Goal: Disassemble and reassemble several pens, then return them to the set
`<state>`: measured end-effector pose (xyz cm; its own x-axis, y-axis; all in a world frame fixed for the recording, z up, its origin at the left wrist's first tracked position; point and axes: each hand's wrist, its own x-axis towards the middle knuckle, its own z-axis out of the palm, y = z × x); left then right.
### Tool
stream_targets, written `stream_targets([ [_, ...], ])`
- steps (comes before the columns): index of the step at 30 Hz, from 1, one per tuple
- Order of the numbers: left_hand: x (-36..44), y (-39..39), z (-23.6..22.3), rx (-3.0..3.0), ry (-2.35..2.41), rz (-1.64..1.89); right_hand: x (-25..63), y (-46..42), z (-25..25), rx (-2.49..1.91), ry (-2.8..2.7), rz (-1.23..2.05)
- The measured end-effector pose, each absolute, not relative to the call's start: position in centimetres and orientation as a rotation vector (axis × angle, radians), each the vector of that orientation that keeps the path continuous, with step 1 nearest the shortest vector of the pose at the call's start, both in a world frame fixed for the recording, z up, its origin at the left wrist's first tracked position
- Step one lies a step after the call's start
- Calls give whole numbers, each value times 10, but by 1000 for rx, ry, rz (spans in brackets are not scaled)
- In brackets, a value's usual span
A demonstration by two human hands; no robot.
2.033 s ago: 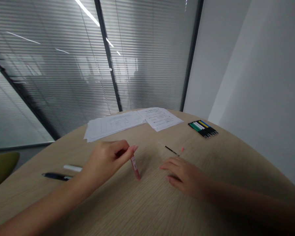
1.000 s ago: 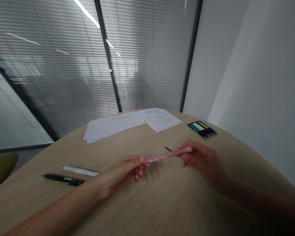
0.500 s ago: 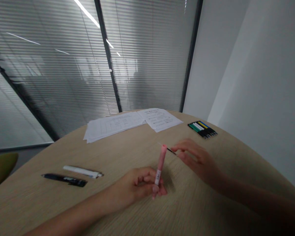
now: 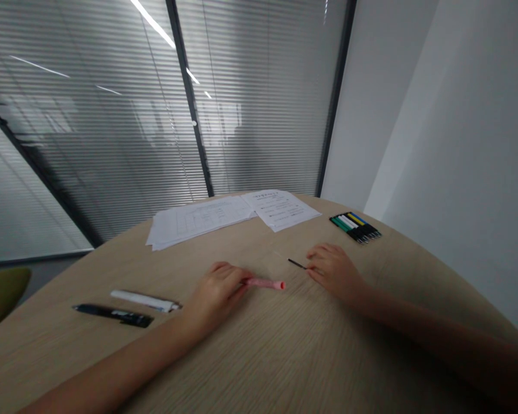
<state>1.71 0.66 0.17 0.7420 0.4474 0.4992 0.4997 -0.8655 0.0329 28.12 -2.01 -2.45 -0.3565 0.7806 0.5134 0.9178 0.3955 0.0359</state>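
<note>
Pink tube (image 4: 265, 283), tip rightward, crosswise in closed left hand (image 4: 216, 299); right hand (image 4: 334, 271) half-open

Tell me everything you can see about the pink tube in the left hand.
The pink tube is slim and straight, looks like plastic, and has a slightly darker rounded tip. It lies roughly level, pointing right, with its other end hidden inside the curled fingers of the left hand. Whether it touches the wooden table below is hard to tell.
</note>
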Motion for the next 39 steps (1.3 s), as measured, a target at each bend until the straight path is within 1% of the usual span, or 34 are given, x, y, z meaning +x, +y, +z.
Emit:
stream_targets([
  [4,9,18,2,-2625,-784,-692,282,-20,-23,-1444,-2200,-470],
  [12,-7,34,2,-2368,-1063,-430,286,-25,-18,-1274,-2059,-548],
  [19,-5,34,-1,-2338,-1092,-373,283,-29,-19,-1227,-2149,-614],
  [27,-4,35,-2,-2324,-1062,-343,285,-28,-18,-1216,-2108,-632],
  [33,-4,32,0,-2308,-1029,-354,284,-29,-17,-1206,-2131,-673],
  [39,-4,35,-4,-2289,-1018,-402,285,-28,-17,-1090,-2128,-791],
])
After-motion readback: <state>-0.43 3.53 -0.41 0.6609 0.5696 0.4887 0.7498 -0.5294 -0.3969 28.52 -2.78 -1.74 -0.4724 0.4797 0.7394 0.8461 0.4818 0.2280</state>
